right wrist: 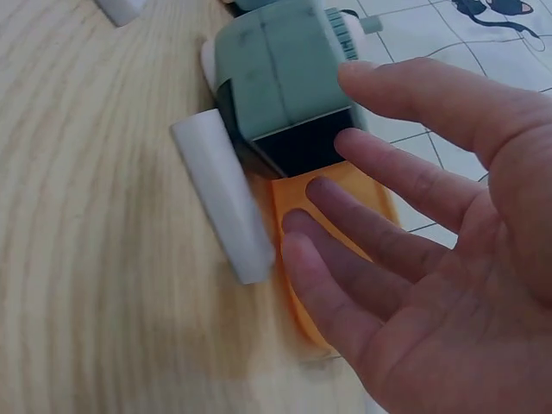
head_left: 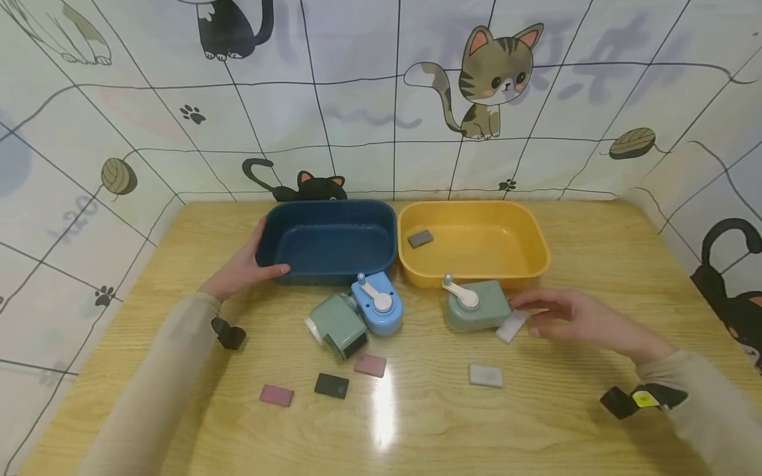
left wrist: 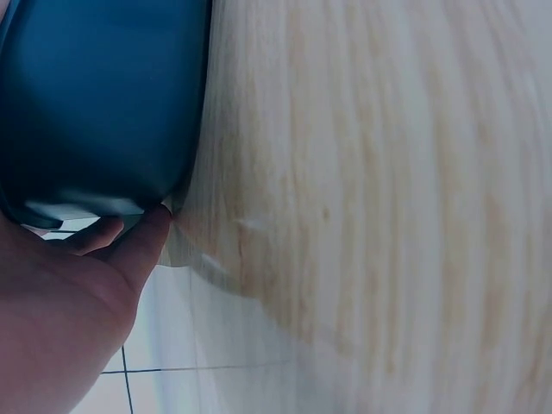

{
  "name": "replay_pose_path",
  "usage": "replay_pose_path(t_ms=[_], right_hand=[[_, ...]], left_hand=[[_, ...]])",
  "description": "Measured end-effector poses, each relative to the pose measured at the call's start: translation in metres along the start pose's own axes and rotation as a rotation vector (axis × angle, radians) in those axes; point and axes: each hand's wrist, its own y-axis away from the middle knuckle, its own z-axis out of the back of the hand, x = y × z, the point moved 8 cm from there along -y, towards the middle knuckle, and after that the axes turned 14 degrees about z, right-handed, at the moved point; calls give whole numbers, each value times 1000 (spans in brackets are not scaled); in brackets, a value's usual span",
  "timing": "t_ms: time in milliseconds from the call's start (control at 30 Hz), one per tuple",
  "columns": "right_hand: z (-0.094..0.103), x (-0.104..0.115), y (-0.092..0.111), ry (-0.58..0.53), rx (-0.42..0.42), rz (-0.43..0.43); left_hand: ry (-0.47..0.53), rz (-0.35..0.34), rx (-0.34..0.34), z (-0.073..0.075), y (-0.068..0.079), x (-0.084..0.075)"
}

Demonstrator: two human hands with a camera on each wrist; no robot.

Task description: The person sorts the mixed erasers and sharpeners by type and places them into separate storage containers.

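Observation:
My left hand [head_left: 240, 267] rests against the left end of a dark blue bin [head_left: 333, 279], its thumb along the front corner; the left wrist view shows its fingertips touching the bin's end. With fingers spread and nothing held, my right hand [head_left: 568, 316] hovers beside a green hand-crank pencil sharpener [head_left: 485, 307] and a small white rectangular block [head_left: 512, 326]. In the right wrist view that block [right wrist: 224, 197] lies tilted on the table, apart from the palm, while the fingertips are near the green sharpener [right wrist: 293, 78]; contact there is unclear.
A yellow bin [head_left: 476, 277] with a grey block [head_left: 420, 238] inside stands beside the blue one. Before them sit a blue crank sharpener [head_left: 381, 311] and another green sharpener [head_left: 338, 325]. Nearer lie pink blocks [head_left: 276, 395], a black block [head_left: 331, 386] and another white block [head_left: 485, 375].

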Motion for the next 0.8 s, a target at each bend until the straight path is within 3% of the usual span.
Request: replay_pose_path(t_ms=[200, 467, 800], right_hand=[[-2, -8, 4, 71, -29, -43], [-4, -16, 6, 143, -54, 30], [-8, -27, 9, 158, -78, -32]], left_hand=[[1, -2, -5, 1, 1, 0], [2, 10, -2, 0, 2, 0], [15, 29, 3, 1, 1, 2]])
